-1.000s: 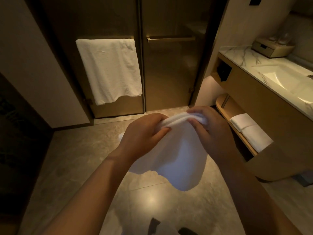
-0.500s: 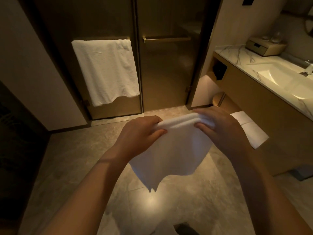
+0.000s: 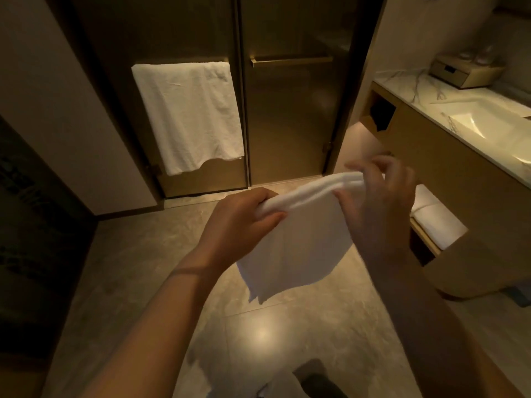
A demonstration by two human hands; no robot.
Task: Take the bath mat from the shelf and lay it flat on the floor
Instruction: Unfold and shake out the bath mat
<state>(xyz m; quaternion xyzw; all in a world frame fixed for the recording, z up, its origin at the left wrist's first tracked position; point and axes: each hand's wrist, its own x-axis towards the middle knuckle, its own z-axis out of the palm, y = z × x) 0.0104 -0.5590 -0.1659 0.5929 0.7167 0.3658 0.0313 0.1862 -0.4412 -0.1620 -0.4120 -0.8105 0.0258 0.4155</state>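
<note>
The left hand [image 3: 244, 216] and right hand [image 3: 379, 202], each pinching the bath mat [image 3: 301, 248] by its top edge, have drawn further apart, so it hangs opening, seemingly ready to lower onto the floor [image 3: 143, 268].

The bath mat [image 3: 298, 239] is held over the floor [image 3: 143, 268], with the left hand [image 3: 238, 219] at its left end and the right hand [image 3: 379, 202] at its right. Behind it, a towel [image 3: 186, 116] is hung on the left door [image 3: 184, 33]. At right, folded towels [image 3: 434, 222] are laid on the shelf [image 3: 424, 239] below the sink [image 3: 482, 124].

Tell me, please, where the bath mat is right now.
In the head view the bath mat hangs at centre, above the floor, its bunched top edge gripped by the left hand and the right hand.
</note>
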